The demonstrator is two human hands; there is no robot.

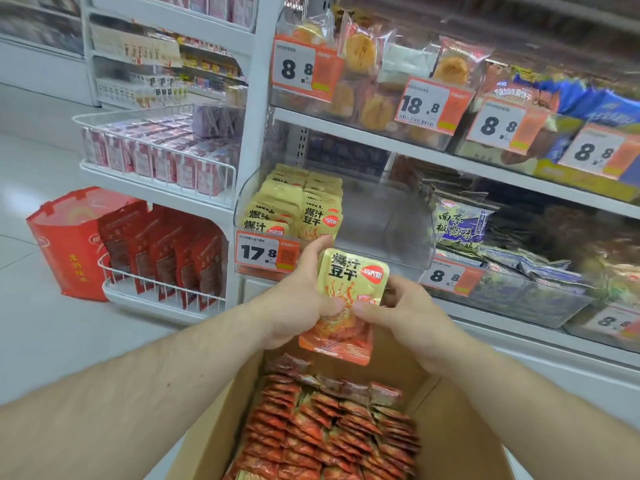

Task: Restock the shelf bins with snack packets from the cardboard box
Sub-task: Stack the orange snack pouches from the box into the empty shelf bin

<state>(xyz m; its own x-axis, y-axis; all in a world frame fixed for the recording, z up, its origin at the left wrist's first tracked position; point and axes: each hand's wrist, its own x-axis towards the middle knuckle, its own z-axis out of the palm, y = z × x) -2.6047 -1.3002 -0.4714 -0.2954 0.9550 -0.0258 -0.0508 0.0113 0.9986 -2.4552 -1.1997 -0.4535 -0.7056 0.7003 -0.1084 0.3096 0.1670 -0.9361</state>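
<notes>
Shelf (381,128) fills upper right of frame. Box (460,441) at bottom center, packed w/ red packets (329,431). Clear bin (388,220) mid-frame, yellow packs (294,209) stacked in its left half. Left hand (301,299) & right hand (408,313) both pinch a yellow packet (346,299) at center, above box, just below bin.

head cam | faces forward-down | close over cardboard box (460,441) | shelf bins (388,237) near ahead

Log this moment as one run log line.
both hands hold yellow packets | above cardboard box | before clear bin, half-filled
</notes>
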